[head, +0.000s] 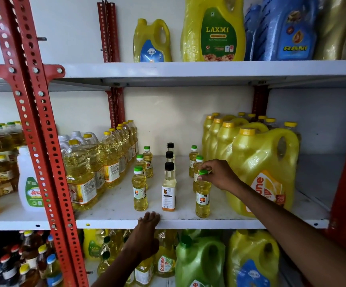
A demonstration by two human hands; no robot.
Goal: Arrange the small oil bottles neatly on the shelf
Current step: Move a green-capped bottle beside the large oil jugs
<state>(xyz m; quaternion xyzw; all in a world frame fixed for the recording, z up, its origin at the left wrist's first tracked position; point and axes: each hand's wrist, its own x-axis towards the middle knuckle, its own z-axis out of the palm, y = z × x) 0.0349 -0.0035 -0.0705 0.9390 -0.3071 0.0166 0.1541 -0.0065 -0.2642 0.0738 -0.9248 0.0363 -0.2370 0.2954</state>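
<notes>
Small oil bottles stand in three front-to-back rows on the white middle shelf [116,208]. The left row has green caps, its front bottle [140,189] near the shelf edge. The middle row has black caps, led by a taller clear bottle [169,189]. The right row has green caps; my right hand [219,175] pinches the cap of its front bottle [202,197], which stands upright on the shelf. My left hand [147,235] rests flat over the shelf's front lip, below the middle row, and holds nothing.
Larger yellow-capped oil bottles [89,166] crowd the left of the small rows; big yellow jugs [263,168] stand close on the right. A red slotted upright [44,141] crosses the left. Jugs fill the shelf above [213,30] and more bottles the one below [199,264].
</notes>
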